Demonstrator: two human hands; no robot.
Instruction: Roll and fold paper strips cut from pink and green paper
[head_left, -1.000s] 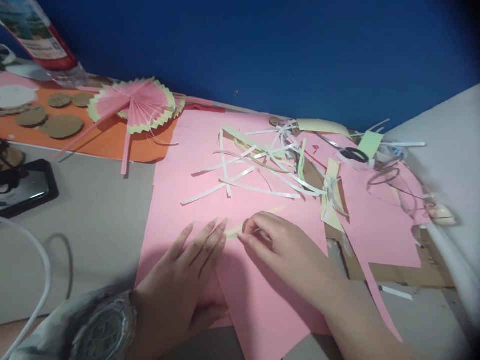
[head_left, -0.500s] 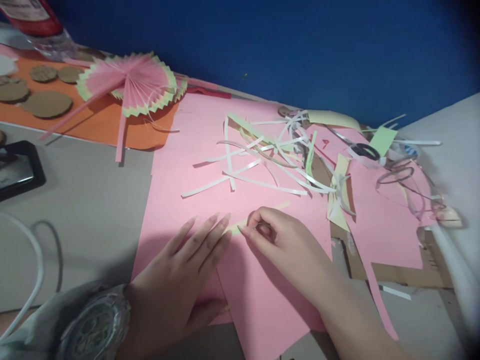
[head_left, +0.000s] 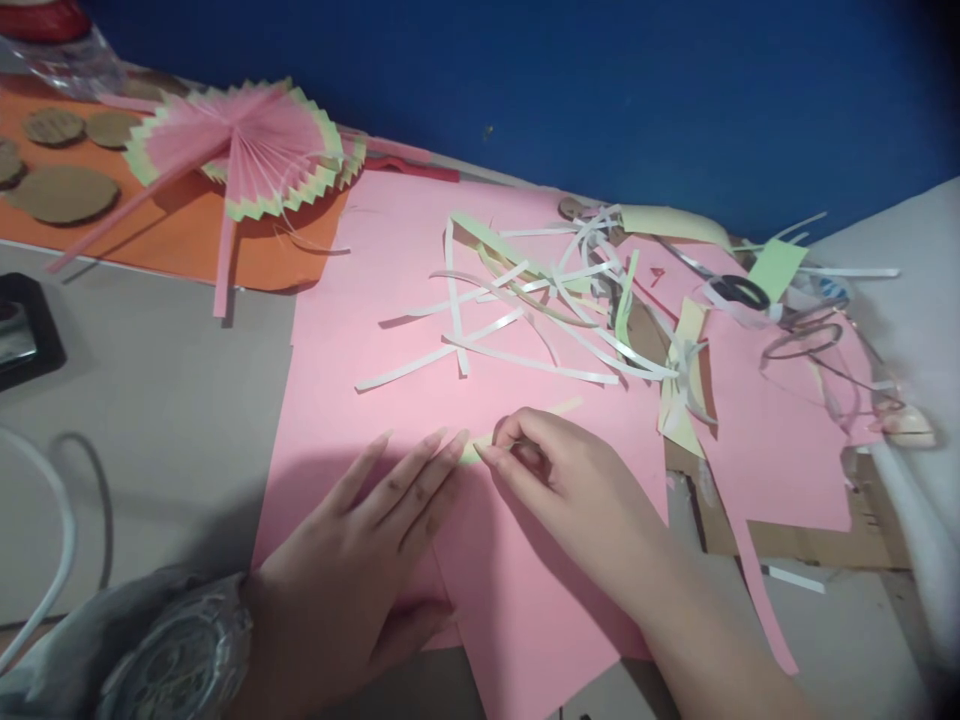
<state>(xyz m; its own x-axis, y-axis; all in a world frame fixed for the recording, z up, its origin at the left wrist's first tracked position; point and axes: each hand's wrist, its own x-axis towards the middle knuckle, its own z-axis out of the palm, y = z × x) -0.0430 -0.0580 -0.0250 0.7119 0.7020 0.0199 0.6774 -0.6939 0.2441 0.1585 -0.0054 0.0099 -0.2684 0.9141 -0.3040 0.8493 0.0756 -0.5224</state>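
My left hand (head_left: 375, 540) lies flat on pink paper (head_left: 319, 400), fingers stretched out, their tips at the left part of a narrow pale yellow-green paper strip (head_left: 568, 405). My right hand (head_left: 581, 490) has thumb and index finger pinched together at that strip, just right of the left fingertips; the other fingers are curled under. The strip's far end sticks out beyond my right knuckles, while its middle is hidden. Below both hands, a second pink sheet (head_left: 525, 630) reaches towards the front edge, with its top side along the strip.
Loose white paper strips (head_left: 540, 373) lie tangled beyond my hands. Scissors (head_left: 739, 292), pink offcuts (head_left: 780, 430) and cardboard (head_left: 810, 545) are at the right. At the back left, a pleated pink paper fan (head_left: 281, 165) rests on orange paper (head_left: 300, 270) near cardboard discs (head_left: 66, 192).
The view has shifted slightly, so the things at the left sit further left and higher. Both hands stay almost in place, with the right fingers still pinched at the strip.
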